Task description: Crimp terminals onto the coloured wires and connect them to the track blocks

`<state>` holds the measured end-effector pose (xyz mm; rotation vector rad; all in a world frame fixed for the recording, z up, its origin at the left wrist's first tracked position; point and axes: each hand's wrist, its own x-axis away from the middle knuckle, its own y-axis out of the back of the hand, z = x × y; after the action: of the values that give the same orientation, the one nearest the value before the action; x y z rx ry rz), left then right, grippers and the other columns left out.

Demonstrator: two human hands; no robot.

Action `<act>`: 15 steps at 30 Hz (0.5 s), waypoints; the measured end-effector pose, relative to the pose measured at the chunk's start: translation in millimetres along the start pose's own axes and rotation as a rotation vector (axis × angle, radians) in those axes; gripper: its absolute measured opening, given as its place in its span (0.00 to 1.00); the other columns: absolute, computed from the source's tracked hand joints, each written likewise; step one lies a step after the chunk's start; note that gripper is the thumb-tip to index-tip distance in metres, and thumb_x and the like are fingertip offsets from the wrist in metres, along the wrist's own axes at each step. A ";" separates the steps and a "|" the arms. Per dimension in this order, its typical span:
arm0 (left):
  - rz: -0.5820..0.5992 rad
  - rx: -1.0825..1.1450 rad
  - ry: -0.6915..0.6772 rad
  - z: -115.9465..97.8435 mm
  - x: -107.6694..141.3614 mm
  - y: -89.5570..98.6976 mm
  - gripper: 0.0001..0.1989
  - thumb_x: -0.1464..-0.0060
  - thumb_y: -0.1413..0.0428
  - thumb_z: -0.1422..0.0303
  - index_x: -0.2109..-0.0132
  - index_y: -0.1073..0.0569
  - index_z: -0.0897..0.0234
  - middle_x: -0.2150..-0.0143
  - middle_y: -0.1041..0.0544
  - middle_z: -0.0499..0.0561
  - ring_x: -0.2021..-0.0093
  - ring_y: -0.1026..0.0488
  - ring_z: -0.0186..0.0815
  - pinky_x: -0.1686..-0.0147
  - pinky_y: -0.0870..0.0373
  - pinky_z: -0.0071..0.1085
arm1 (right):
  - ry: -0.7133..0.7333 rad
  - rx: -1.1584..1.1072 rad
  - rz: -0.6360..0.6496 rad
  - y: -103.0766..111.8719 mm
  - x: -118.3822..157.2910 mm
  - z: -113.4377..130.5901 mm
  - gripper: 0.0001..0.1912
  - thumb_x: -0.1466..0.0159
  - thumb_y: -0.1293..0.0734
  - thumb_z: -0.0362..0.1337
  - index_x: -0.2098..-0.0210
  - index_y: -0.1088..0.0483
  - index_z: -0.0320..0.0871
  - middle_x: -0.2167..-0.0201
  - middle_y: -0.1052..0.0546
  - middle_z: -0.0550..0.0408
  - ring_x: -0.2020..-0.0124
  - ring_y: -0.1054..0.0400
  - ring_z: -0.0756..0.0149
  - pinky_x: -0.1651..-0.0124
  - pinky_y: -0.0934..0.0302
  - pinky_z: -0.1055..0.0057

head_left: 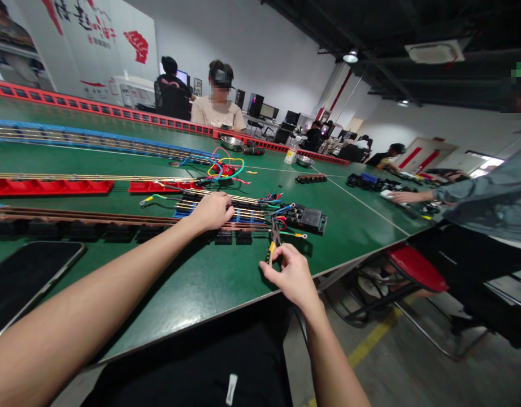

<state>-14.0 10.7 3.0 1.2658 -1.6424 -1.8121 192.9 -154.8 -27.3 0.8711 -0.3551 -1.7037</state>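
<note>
In the middle of the green table, my left hand [213, 210] is closed over thin copper bars [247, 215] set in a blue and black holder [182, 210]; its fingertips are partly hidden. My right hand [292, 271], near the table's front edge, grips pliers [272, 247] by their yellow and black handles. The pliers' jaws point up at the bar ends, among short red and blue wires. Beyond the jaws sits a black plastic box [312, 219]. A green-yellow wire with a ring terminal [303, 236] sticks out to the right.
A phone [31, 282] lies at the left. Long red [52, 186] and blue [95, 134] bar holders run across the table, with loose coloured wires [226, 167]. Further back are a metal bowl [231, 143] and a bottle [290, 154]. A person's hand [404, 196] works at the right.
</note>
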 end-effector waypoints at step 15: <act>-0.002 0.001 0.003 -0.7 -0.1 0.3 0.14 0.42 0.53 0.68 0.62 0.23 0.68 0.58 0.22 0.59 0.57 0.26 0.43 0.55 0.31 0.35 | -0.049 -0.060 0.066 2.7 -3.0 3.0 0.12 0.41 0.31 0.44 0.74 0.30 0.43 0.72 0.34 0.57 0.76 0.42 0.70 0.73 0.47 0.70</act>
<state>-13.5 10.3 3.4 1.2703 -1.6416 -1.8097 193.0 -153.4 -22.4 0.7674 -0.3604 -1.6684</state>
